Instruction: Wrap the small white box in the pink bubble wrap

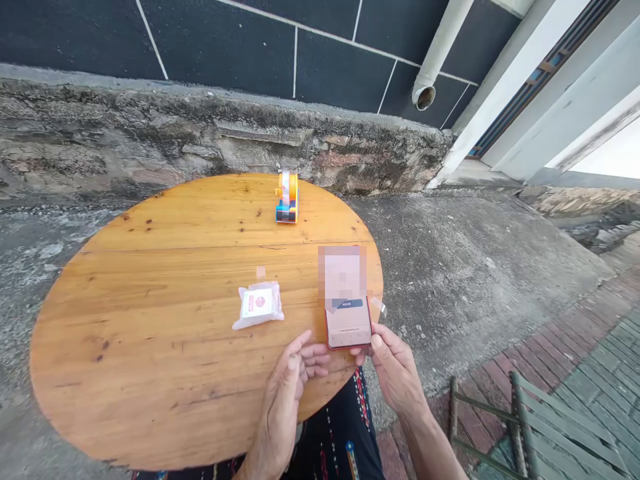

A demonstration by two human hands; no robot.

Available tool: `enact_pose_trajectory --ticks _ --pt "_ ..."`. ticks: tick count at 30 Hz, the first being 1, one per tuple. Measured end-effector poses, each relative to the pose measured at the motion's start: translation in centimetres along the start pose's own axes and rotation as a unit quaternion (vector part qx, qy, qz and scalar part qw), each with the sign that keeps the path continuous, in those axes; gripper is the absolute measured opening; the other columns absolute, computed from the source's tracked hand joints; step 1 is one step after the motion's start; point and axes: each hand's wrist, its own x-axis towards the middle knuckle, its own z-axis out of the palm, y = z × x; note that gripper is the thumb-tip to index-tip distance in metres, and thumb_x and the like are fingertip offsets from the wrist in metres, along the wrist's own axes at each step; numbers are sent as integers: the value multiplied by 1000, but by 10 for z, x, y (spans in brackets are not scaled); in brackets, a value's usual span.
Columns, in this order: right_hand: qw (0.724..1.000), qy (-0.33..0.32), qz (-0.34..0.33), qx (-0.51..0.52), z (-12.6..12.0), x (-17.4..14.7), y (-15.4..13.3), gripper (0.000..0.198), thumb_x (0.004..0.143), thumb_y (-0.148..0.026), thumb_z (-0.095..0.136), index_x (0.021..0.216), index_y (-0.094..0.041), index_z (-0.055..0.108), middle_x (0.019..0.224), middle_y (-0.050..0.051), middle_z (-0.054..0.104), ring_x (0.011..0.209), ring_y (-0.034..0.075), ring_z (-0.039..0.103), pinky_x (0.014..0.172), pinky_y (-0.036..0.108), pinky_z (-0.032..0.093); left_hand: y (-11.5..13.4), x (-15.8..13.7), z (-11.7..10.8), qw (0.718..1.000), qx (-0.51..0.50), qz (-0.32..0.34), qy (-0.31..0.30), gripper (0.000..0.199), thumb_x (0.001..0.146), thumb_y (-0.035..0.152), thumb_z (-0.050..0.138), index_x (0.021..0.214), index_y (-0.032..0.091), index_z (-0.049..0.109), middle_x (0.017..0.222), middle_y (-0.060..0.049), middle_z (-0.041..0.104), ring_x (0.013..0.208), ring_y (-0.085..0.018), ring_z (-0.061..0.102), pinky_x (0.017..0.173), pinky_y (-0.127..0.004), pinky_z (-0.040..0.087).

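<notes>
A smartphone (349,329) in a red case is gripped at its lower right corner by my right hand (396,367). Its screen faces up and is lit, with the upper part pixelated. My left hand (290,380) is beside the phone's lower left, fingers apart and nothing in them. Left of the phone, a small packet (259,304) wrapped in pale plastic lies on the round wooden table (165,360), with a white label bearing red print on top. A small piece of clear tape (261,272) shows just beyond the packet.
A yellow and blue tape dispenser (287,197) stands near the table's far edge. Behind it runs a rough stone ledge (240,143) below a dark tiled wall (225,50) with a drainpipe (440,50). A slatted folding chair (540,427) stands at the lower right.
</notes>
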Motion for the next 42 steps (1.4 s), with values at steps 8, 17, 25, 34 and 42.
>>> enact_pose_trajectory --ticks 8,17,25,34,42 --pt "1000 6 21 12 3 4 3 26 92 -35 56 113 -22 66 84 5 71 68 16 64 63 30 50 -8 2 -3 999 35 20 7 56 88 56 50 127 15 52 114 -16 65 101 -28 63 84 -40 51" --pt "999 37 16 19 8 15 0 26 89 -34 60 111 -22 68 86 5 72 72 17 67 67 32 56 -17 1 -10 998 51 34 0 55 90 54 48 129 15 52 119 -16 61 106 -28 60 85 -39 52" --pt "998 42 10 51 12 17 -1 25 86 -34 65 108 -24 70 89 4 73 73 19 68 67 36 60 -18 -1 -9 996 77 46 3 53 89 54 49 125 17 56 117 -14 64 104 -27 61 84 -38 53" --pt "995 71 44 52 11 41 -23 28 79 -37 71 101 -20 71 94 5 70 71 17 68 62 31 61 -15 -7 2 991 111 58 40 51 87 57 50 114 17 65 108 -12 69 98 -25 64 84 -36 53" --pt "991 74 107 34 -1 87 -45 24 79 -33 71 91 -13 71 93 8 70 71 15 68 60 24 59 -14 -8 0 990 123 53 41 50 86 59 51 109 18 69 104 -11 71 94 -25 66 83 -35 54"
